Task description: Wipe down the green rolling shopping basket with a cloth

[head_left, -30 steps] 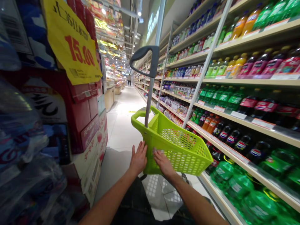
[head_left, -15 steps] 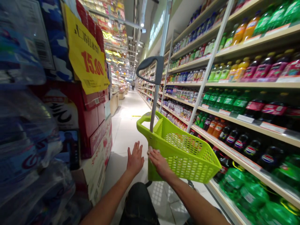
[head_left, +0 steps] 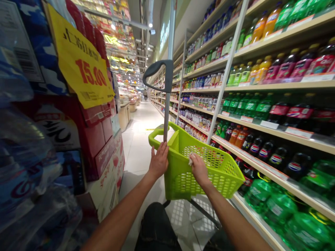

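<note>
A lime-green plastic shopping basket point(head_left: 209, 181) with perforated sides stands in front of my knees. From its near-left corner rises a metal pole point(head_left: 166, 111) carrying a dark grey loop handle point(head_left: 169, 76). My left hand point(head_left: 159, 161) rests on the basket's left end just below the pole, fingers together and stretched out, with nothing in it. Closed around a small crumpled white piece, which looks like tissue point(head_left: 191, 158), my right hand point(head_left: 200, 170) is at the upper edge of the basket's near side. Most of the tissue is hidden inside the fingers.
Shelves of bottled drinks point(head_left: 261, 108) run along the right, with large green bottles point(head_left: 277, 205) at the bottom. Stacked cartons point(head_left: 96, 150) and wrapped bottles point(head_left: 34, 167) crowd the left under a yellow price sign point(head_left: 81, 62). A white tiled aisle point(head_left: 136, 146) leads ahead; a distant person point(head_left: 145, 94) stands there.
My left hand has moved up and right onto the basket by the pole. My right hand has gone up and right along the basket's side, and its fingers have closed on the tissue.
</note>
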